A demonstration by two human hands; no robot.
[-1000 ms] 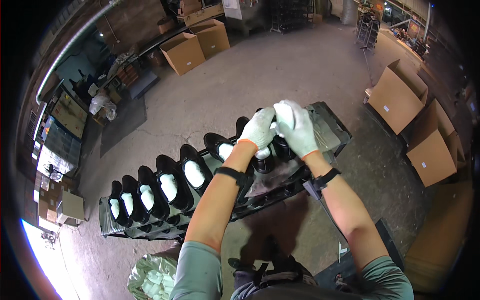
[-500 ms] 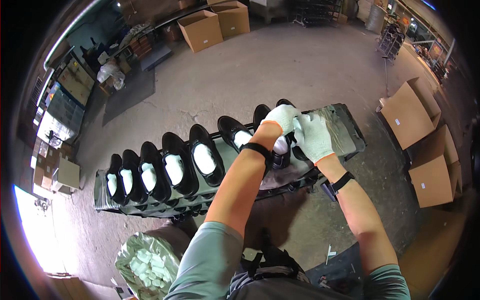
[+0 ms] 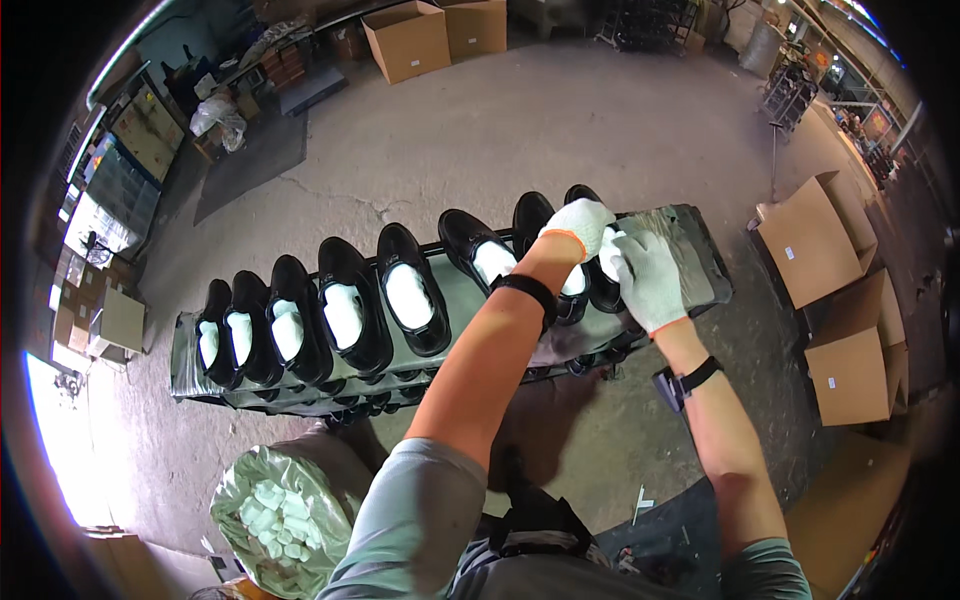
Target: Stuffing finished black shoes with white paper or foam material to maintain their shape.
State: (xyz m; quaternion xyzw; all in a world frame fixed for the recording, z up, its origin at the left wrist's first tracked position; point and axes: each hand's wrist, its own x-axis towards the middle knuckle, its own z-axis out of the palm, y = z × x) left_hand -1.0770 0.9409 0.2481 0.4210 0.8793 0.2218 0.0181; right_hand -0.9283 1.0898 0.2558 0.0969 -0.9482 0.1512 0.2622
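Head view, gloved hands point(image 3: 650, 281) together at white insert point(image 3: 608, 258), rightmost black shoe point(image 3: 603, 291), grip unclear

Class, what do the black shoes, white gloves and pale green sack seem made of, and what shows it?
Shoes: leather or imitation, smooth and fairly glossy; highlights show the finish, not which.
Gloves: probably knitted fabric, matt, judging by the soft surface and orange cuff edges.
Sack: probably thin plastic, slightly shiny, judging by its creases.

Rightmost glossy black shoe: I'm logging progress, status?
White-gloved left hand over glossy black shoe; white-gloved right hand at its opening. White padding between hands. Hands hide shoe's middle; no other obstruction visible.
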